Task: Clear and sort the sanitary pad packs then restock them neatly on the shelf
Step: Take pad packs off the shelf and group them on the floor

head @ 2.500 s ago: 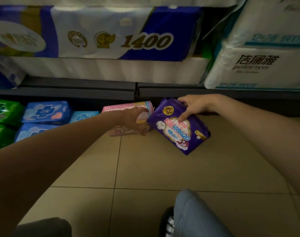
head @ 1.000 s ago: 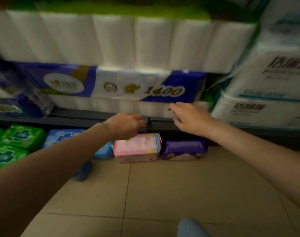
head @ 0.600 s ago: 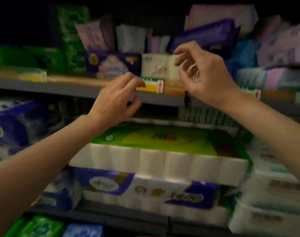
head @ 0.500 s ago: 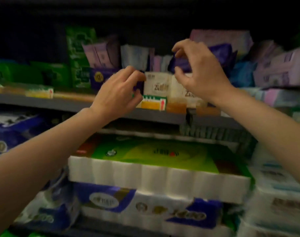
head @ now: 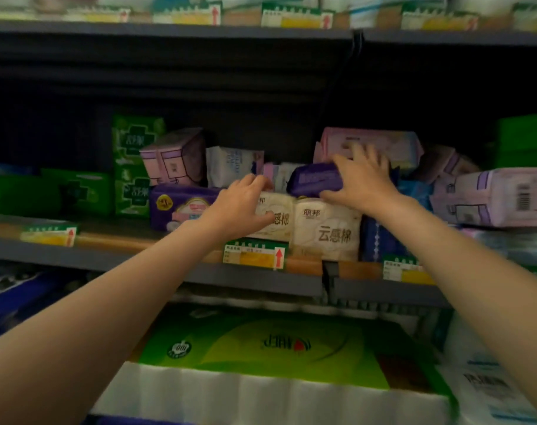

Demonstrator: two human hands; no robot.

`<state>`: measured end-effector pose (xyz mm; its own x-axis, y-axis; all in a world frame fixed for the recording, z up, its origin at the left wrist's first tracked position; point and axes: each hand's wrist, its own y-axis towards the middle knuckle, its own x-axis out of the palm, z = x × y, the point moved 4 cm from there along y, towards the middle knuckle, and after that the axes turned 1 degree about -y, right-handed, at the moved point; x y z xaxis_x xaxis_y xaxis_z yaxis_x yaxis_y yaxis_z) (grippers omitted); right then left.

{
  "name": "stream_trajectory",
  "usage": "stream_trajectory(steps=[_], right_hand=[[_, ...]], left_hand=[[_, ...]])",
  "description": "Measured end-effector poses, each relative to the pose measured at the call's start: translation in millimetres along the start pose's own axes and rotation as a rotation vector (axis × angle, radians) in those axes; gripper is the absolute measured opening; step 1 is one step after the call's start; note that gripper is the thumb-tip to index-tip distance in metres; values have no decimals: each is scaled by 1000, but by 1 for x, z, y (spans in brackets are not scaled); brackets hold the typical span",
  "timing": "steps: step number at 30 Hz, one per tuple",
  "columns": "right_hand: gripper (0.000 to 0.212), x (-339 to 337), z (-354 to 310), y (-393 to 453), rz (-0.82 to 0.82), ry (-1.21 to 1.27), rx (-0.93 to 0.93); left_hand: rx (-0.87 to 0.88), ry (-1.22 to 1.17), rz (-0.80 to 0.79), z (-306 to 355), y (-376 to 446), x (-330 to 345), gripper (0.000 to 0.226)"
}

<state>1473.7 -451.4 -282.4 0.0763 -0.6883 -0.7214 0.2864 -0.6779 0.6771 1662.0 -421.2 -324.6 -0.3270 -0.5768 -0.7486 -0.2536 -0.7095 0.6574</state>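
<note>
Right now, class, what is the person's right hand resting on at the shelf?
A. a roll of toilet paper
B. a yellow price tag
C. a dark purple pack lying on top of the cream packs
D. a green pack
C: the right hand lies over the dark purple pack, thumb beneath it, and that pack sits on the cream packs; the left hand is on the left one of those.

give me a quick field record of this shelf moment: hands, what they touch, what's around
left hand: grips the left cream-white soft pad pack at the shelf front
right hand: fingers curled over the dark purple pad pack lying on the cream packs
neighbour: right cream-white pad pack, upright, touching the left one
shelf: grey metal shelf edge with price tags
below: green-topped toilet roll bale
</note>
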Motion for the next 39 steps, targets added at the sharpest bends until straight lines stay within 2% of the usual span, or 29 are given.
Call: stream_trajectory(steps=[3, 5, 8, 10, 12, 15, 21, 22, 24, 26, 29, 31, 32, 35, 36, 39], right_hand=[[74, 5, 28, 9, -146, -90, 37], [74, 11, 36, 12, -153, -169, 13], [71, 18, 40, 10, -28, -215, 5], [66, 19, 44, 5, 73, -143, 22], [62, 13, 51, -2, 181, -13, 54], [63, -2, 61, -13, 302, 133, 82], [65, -14, 61, -15, 360, 80, 80], [65, -14, 59, -15, 367, 69, 80], [65, -15, 55, -15, 370, 61, 83], [66, -17, 55, -16, 367, 92, 96], [65, -21, 57, -20, 342, 135, 118], [65, -24, 58, -22, 331, 127, 110], [65, -26, 58, -23, 331, 117, 107], [65, -39, 63, -23, 379, 153, 149], [64, -46, 63, -22, 395, 212, 189], [63, -59, 55, -21, 458, 379, 208]], left_hand=[[-13, -45, -70, 13, 22, 11, 54], [-23, -98, -109, 23, 32, 19, 55], [-65, -177, -276, 37, 40, 36, 63], [-107, -203, -384, 41, 44, 46, 70], [-151, -240, -412, 40, 51, 52, 72], [-168, -282, -408, 41, 59, 54, 64], [-141, -240, -417, 48, 57, 45, 61], [-126, -222, -400, 51, 56, 41, 63], [-127, -214, -400, 54, 57, 35, 84], [-191, -158, -483, 53, 60, 38, 104], [-248, 92, -582, 53, 60, 48, 99], [-238, 234, -513, 59, 59, 46, 99], [-226, 215, -472, 62, 56, 43, 100], [-197, -88, -362, 69, 45, 32, 93], [-197, -151, -290, 67, 40, 25, 87], [-253, -452, 135, 45, 13, -22, 68]])
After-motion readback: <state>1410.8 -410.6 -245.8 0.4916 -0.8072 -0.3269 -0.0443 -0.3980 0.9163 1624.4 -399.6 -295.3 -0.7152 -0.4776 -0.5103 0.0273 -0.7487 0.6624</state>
